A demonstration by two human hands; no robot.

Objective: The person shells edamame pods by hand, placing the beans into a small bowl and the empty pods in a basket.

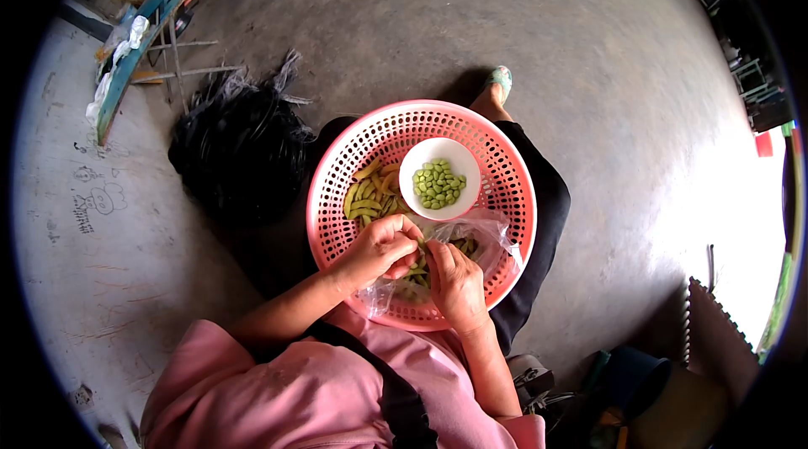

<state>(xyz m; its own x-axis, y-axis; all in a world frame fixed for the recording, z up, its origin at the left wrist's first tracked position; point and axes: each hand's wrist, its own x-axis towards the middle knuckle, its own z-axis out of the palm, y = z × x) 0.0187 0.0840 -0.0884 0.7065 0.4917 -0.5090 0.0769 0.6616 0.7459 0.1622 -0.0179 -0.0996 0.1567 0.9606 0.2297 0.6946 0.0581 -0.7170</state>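
Basket [507, 181] set across the legs [547, 184], apparently so that its broad rim catches whatever drops. The left hand [387, 247] and right hand [457, 281] meet over its near half, their fingertips pinching a green pod [422, 244] from both sides, probably to steady it; the fingers partly hide it. The bowl [474, 180] stands upright in the basket just beyond the hands, likely for short reach, holding beans [439, 184] apart from the loose pods [364, 199] at its left. The bag [494, 230] spreads beneath the hands, pods showing in it
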